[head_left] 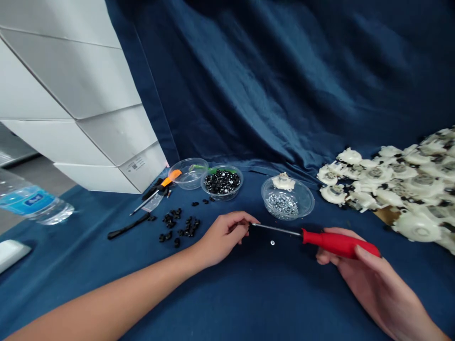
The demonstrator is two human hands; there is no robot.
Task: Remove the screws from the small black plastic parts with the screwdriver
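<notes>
My right hand (pixel 366 265) grips the red handle of a screwdriver (pixel 337 242), whose metal shaft points left. Its tip meets the fingers of my left hand (pixel 222 237), which are pinched together; whatever they hold is too small or hidden to make out. Just below the shaft, a small round white-and-dark piece (pixel 272 243) lies on the blue cloth. Beyond my hands stand a clear bowl of small silver screws (pixel 282 204), with a white plastic part (pixel 283 181) at its far rim, and a clear bowl of black round parts (pixel 222 182).
Several small black pieces (pixel 190 226) lie scattered left of my left hand. Behind them are a clear lid (pixel 188 176) and an orange-handled tool (pixel 171 177). White plastic housings (pixel 387 177) pile up at the right. White boxes (pixel 81 85) and a water bottle (pixel 33 201) occupy the left.
</notes>
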